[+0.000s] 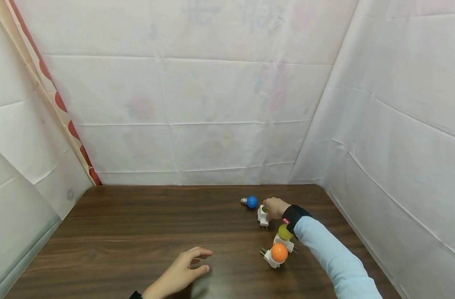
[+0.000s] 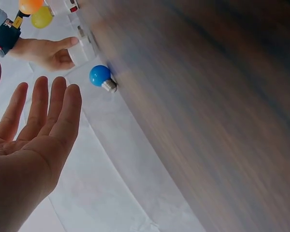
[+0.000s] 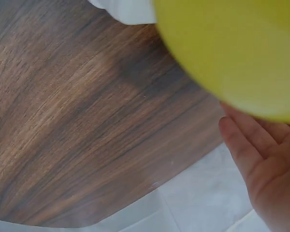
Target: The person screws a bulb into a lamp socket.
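Holding white socket in right grip, arm outstretched.

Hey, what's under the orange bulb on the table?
A white plug-in socket is under the orange bulb, resting on the wooden table. The bulb's base and the socket's opening are covered, so how they join cannot be seen.

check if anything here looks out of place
The blue bulb looks odd: it lies loose on its side toward the back of the table, while the yellow bulb and orange bulb sit in white sockets. No damage shows.
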